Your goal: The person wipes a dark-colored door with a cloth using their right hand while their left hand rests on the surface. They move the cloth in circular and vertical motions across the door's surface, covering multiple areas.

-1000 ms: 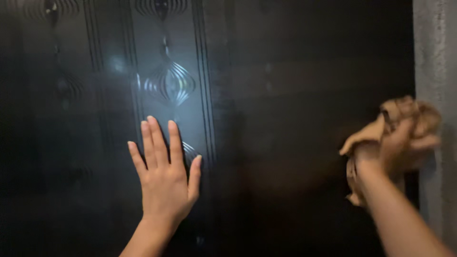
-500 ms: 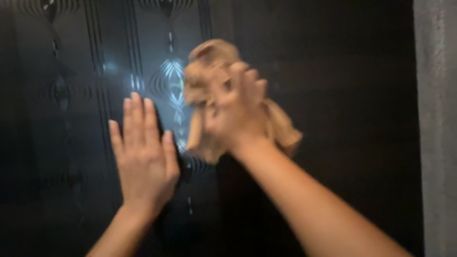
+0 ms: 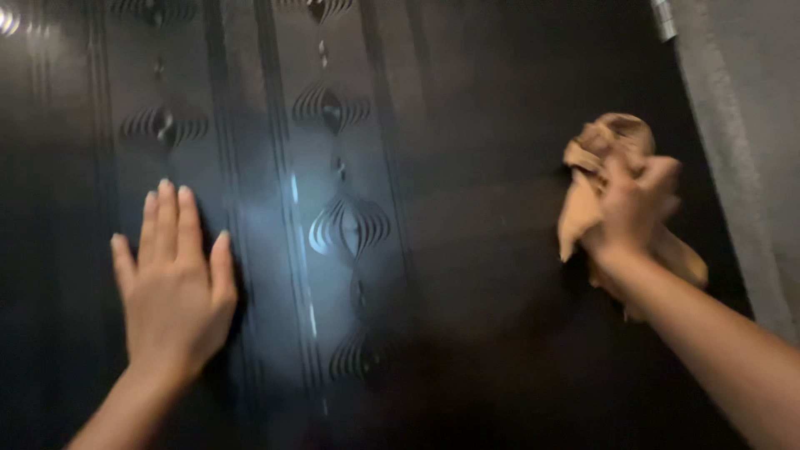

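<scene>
Cloth [image 3: 612,158] swept right w/ right hand [image 3: 633,208], near panel [image 3: 483,250] edge, left hand [image 3: 175,283] flat

We see two bare forearms, no sleeves in view. Left hand [image 3: 175,287] and right hand [image 3: 633,212] carry no gloves, rings, watch or wristband. Left fingers [image 3: 167,221] show short nails; right side is blurred.

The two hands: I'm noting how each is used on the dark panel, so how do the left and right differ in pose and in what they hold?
The left hand is flat and open, fingers together, palm on the dark panel, and holds nothing. The right hand is curled around a crumpled tan cloth, pressing it to the panel. The left sits low on the left side; the right is higher, near the panel's right edge by the grey wall. Both are bare and meet the same panel.
</scene>
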